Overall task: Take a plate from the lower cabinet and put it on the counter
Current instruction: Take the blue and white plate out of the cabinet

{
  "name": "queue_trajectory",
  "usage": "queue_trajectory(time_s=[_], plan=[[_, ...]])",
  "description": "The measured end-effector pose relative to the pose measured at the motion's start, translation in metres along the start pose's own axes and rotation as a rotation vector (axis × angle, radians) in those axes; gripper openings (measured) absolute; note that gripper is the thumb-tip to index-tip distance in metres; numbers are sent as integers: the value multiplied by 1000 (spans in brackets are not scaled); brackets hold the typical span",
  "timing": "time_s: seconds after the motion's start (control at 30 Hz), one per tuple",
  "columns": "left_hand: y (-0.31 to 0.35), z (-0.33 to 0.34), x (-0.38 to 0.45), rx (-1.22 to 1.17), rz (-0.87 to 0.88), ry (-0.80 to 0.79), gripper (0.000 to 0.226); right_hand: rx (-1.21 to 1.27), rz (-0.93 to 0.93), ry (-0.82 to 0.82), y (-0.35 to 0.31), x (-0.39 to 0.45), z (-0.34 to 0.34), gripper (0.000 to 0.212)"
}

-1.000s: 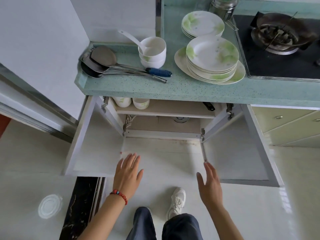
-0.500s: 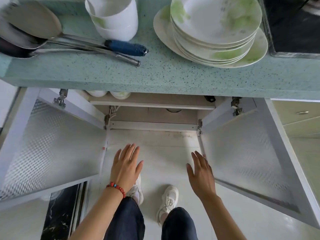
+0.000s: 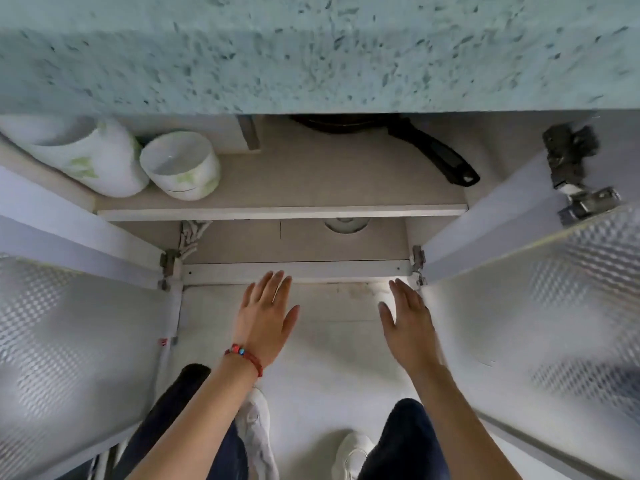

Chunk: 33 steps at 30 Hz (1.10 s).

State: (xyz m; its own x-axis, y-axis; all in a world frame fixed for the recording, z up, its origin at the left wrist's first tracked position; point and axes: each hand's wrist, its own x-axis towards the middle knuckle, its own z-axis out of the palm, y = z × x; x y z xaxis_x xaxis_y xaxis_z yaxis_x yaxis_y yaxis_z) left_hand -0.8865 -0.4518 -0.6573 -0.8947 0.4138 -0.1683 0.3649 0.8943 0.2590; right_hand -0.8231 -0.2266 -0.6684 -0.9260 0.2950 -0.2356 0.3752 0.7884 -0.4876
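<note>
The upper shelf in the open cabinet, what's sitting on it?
On the shelf: two white bowl stacks with green print at left, and a dark pan with black handle at right. The counter edge hides the back; no plate shows.

A speckled pale-green stone worktop [image 3: 311, 53] fills the upper part of the view, its front edge seen from just below. Beneath it an open white lower cabinet [image 3: 298, 271] is seen, with a pale beige inner shelf [image 3: 280, 213] running across it. Two white-framed cabinet doors with patterned frosted panels are swung wide open, the left door [image 3: 69, 341] and the right door [image 3: 554, 306], each hung on grey metal hinges [image 3: 578, 174]. A glossy white tiled floor [image 3: 322, 362] is spread between the doors and is brightly lit near the cabinet's lower rail. The lower compartment behind the rail is shaded.
</note>
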Motion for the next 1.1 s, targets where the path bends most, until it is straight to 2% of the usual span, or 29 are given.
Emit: queue_trajectory(time_s=[0.17,0.3,0.53,0.73,0.83,0.97,1.1], plan=[[-12,71,63,-49,46,93,45,-4,-52,70,42,63,51,42],[-38,127,109,-51,-16,112,48,-11,-90,117,75,117,93,41],[-51,202,189,-112,-2,192,51,138,-67,221,118,208,161,39],[-53,237,252,-481,-151,238,48,380,-15,257,131,280,194,29],[-56,248,278,-560,-168,258,44,491,-22,273,133,307,200,20],[-58,260,312,-622,-140,246,35,638,98,328,135,344,203,22],[-59,271,334,-698,-168,221,31,665,149,337,143,367,207,18]])
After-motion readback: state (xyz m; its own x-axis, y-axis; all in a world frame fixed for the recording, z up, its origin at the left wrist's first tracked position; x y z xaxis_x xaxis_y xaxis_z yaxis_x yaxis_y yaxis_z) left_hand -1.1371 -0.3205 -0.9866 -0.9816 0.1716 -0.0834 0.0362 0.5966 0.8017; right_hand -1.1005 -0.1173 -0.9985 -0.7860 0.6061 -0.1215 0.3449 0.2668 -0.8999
